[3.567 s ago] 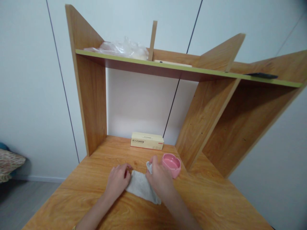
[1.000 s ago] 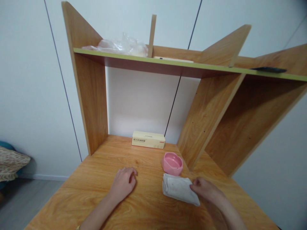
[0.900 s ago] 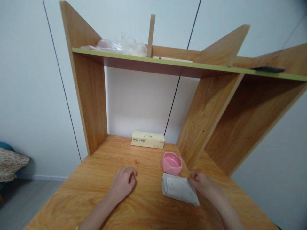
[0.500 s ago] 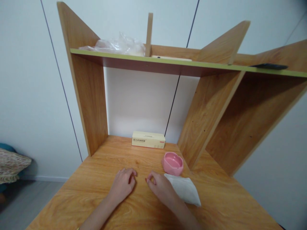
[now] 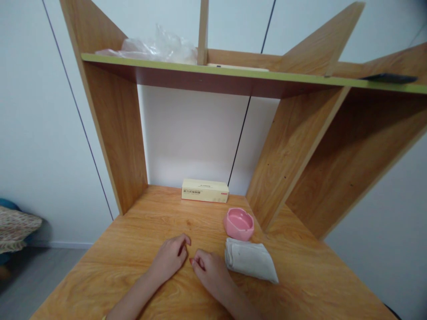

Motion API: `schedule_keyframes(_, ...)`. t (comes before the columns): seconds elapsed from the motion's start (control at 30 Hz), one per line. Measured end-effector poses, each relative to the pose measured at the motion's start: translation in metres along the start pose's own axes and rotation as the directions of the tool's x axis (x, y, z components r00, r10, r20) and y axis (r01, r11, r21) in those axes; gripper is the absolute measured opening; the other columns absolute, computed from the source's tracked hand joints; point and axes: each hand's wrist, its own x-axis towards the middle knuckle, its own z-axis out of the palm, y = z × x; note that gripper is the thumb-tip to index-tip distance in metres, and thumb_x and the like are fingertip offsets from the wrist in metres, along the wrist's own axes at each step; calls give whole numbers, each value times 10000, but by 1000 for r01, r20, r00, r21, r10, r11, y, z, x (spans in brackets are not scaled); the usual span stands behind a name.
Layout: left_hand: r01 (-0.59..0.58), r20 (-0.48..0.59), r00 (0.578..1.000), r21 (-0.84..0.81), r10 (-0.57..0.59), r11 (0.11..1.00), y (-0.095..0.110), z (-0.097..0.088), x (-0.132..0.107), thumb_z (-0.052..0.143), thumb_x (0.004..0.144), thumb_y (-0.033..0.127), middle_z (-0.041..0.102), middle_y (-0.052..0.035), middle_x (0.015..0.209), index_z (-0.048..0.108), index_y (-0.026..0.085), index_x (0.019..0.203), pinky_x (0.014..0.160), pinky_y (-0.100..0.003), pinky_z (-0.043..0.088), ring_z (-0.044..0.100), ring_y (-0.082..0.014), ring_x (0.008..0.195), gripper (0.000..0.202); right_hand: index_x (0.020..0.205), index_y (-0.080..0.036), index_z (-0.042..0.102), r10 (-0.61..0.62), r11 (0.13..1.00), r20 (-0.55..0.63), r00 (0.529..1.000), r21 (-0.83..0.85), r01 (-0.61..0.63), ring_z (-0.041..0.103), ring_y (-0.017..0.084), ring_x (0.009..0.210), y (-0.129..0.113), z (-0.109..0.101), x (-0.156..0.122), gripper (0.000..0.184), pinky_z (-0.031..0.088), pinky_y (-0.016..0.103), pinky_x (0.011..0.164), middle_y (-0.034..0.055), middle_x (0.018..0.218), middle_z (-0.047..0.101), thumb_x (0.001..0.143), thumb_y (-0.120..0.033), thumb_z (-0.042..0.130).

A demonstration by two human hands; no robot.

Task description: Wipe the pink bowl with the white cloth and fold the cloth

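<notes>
My left hand (image 5: 171, 254) rests on the wooden desk with its fingers loosely bent and a gap between thumb and forefinger; it holds nothing I can see. Close beside it, apart by a small gap, my right hand (image 5: 209, 269) is curled in, thumb against the bent fingers. A small reddish spot shows at its fingertips, too small to make out; no held object is visible. Just right of that hand lies a folded light grey cloth (image 5: 251, 261). Behind the cloth stands a pink angular bowl, like an ashtray (image 5: 239, 224).
A cream-coloured long box (image 5: 205, 191) with printed lettering lies at the back of the desk (image 5: 160, 204). Wooden uprights and a shelf (image 5: 207, 75) rise around it. On the shelf are a clear plastic bag (image 5: 156, 48) and a dark flat thing (image 5: 390, 78).
My right hand has drawn left and slightly toward me, off the cloth's edge, nearer my left hand. My left hand has stayed about the same. The camera view has shifted slightly.
</notes>
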Motion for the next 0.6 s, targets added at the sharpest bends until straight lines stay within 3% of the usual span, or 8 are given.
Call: schedule_keyframes(0.6,-39,15,999,-2,39,999,2,-1,-2,366,709,58,575,-6,700,482,199,855,663,-237,381,557,-166,691,233,672,-183,560,-24,1000,-7,1000,-7,24,483,95,538,1,0,0,150,248,204,501,-17,595,593,768,-196,445)
